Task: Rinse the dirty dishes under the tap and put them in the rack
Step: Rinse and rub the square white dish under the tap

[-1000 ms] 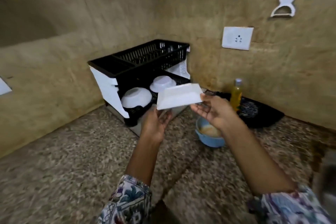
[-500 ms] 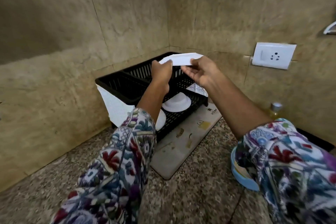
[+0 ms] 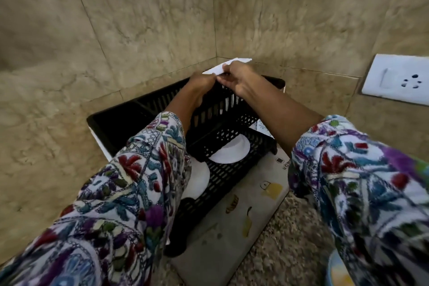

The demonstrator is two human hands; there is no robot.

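Both hands grasp white square plate by near edge, above top tier of black rack in back corner of counter.
Left hand fingers curled on it; right hand pinching.
Two-handed hold likely steadies lowering into tier.
White bowls drain upside down on lower tier.

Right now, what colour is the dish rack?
The dish rack is black slatted plastic with a white side panel, seen in the head view.

Beige marbled wall tiles meet in corner; white socket; speckled granite counter.
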